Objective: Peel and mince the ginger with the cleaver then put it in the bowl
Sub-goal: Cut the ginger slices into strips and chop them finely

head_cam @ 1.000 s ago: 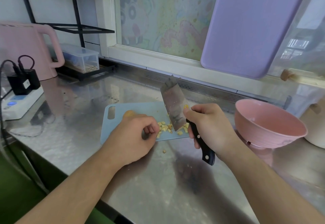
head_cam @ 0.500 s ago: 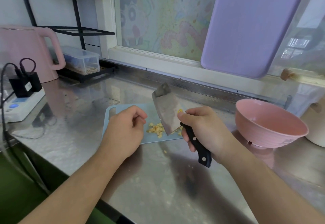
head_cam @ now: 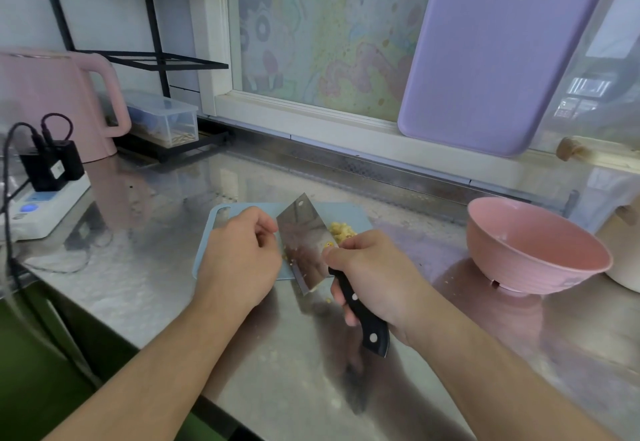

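A small light blue cutting board [head_cam: 221,213] lies on the steel counter. Minced yellow ginger [head_cam: 341,229] is heaped on its right part, just behind the cleaver [head_cam: 304,246]. My right hand [head_cam: 374,267] grips the cleaver's black handle, and the wide blade stands tilted over the board with ginger bits stuck to it. My left hand [head_cam: 239,257] hovers over the board's left half, fingers curled beside the blade; whether it holds anything is hidden. The pink bowl [head_cam: 533,250] stands to the right, apart from the board.
A pink kettle [head_cam: 52,104], a white power strip [head_cam: 41,212] with black plugs and a clear box [head_cam: 162,122] on a black rack are at the left. A purple board [head_cam: 498,49] leans on the window. A cream pot [head_cam: 623,246] sits at the right edge.
The cleaver swung down and left, from raised above the board to low across it, pushing the ginger into a heap at the right. My left hand drew back from the pile.
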`<state>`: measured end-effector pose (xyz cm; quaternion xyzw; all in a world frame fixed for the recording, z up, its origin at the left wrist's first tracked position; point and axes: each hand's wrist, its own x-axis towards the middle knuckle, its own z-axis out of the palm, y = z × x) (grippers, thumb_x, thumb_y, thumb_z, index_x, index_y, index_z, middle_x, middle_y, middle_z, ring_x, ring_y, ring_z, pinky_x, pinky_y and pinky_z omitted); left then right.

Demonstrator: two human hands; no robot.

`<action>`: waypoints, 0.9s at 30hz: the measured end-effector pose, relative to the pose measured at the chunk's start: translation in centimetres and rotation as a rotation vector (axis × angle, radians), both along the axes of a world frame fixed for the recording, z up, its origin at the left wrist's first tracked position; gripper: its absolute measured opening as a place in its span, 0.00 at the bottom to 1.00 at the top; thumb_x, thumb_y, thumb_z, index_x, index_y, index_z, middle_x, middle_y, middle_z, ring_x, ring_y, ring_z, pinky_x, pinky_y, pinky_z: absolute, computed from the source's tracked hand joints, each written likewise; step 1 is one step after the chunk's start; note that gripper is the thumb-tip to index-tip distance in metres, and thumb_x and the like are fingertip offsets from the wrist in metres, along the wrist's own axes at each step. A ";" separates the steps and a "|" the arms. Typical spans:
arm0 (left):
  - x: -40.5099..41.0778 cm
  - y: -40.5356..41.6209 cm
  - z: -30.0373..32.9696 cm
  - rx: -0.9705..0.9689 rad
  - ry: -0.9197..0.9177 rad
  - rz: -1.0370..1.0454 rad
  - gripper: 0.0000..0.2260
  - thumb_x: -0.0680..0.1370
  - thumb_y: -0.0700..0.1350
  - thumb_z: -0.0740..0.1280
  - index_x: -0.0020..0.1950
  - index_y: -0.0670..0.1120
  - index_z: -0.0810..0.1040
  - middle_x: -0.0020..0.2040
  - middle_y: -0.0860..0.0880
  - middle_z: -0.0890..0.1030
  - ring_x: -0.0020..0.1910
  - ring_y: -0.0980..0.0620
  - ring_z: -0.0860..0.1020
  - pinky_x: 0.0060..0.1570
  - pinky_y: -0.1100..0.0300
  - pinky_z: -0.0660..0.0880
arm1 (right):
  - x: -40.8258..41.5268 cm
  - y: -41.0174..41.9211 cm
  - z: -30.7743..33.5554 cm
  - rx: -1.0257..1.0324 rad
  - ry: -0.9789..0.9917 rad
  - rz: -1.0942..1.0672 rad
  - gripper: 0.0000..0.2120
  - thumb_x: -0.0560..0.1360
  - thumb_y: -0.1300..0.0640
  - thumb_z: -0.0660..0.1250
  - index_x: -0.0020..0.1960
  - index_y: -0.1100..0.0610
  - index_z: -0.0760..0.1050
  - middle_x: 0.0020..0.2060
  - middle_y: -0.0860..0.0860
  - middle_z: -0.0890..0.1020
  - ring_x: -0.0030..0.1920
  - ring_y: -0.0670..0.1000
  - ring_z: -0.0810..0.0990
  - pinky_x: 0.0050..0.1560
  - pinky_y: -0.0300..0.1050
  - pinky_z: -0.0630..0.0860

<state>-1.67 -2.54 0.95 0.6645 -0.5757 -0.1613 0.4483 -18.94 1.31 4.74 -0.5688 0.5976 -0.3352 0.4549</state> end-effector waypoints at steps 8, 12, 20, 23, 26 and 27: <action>0.2 0.1 0.2 0.048 0.043 0.080 0.12 0.77 0.40 0.63 0.44 0.56 0.81 0.40 0.60 0.82 0.42 0.59 0.78 0.47 0.52 0.80 | 0.9 0.3 -0.1 -0.006 0.053 -0.005 0.11 0.82 0.57 0.61 0.42 0.60 0.72 0.25 0.55 0.77 0.18 0.54 0.73 0.26 0.39 0.70; 0.2 0.1 0.3 0.068 0.023 0.082 0.11 0.77 0.41 0.63 0.43 0.55 0.81 0.37 0.58 0.81 0.39 0.60 0.77 0.44 0.56 0.78 | 1.0 0.2 0.0 -0.025 0.104 -0.044 0.11 0.81 0.59 0.59 0.42 0.61 0.73 0.25 0.55 0.77 0.18 0.54 0.73 0.24 0.37 0.68; 0.0 0.3 0.5 0.078 0.037 0.053 0.12 0.76 0.39 0.62 0.43 0.55 0.80 0.38 0.58 0.83 0.40 0.58 0.79 0.45 0.53 0.80 | -0.5 -0.5 0.4 -0.057 0.145 -0.114 0.14 0.79 0.61 0.60 0.50 0.72 0.78 0.25 0.56 0.77 0.19 0.54 0.74 0.23 0.37 0.70; -0.1 0.2 0.3 0.070 0.049 0.009 0.12 0.77 0.38 0.64 0.45 0.55 0.81 0.38 0.57 0.82 0.37 0.58 0.79 0.42 0.54 0.80 | -1.1 -0.6 0.6 -0.067 0.116 -0.117 0.15 0.81 0.58 0.61 0.46 0.69 0.78 0.25 0.57 0.77 0.19 0.54 0.73 0.24 0.38 0.70; -0.1 0.2 0.0 0.052 0.052 -0.034 0.12 0.78 0.37 0.65 0.46 0.55 0.80 0.38 0.56 0.82 0.37 0.58 0.79 0.33 0.64 0.75 | -1.2 -0.6 0.8 -0.083 0.076 -0.104 0.18 0.83 0.56 0.62 0.36 0.59 0.76 0.26 0.58 0.78 0.19 0.54 0.72 0.24 0.38 0.68; -0.1 0.2 0.0 0.044 0.056 -0.048 0.12 0.79 0.38 0.65 0.46 0.55 0.80 0.38 0.56 0.82 0.38 0.60 0.79 0.29 0.67 0.73 | -1.2 -0.6 0.7 -0.077 0.060 -0.092 0.19 0.83 0.56 0.62 0.33 0.56 0.75 0.27 0.58 0.78 0.19 0.54 0.72 0.24 0.38 0.69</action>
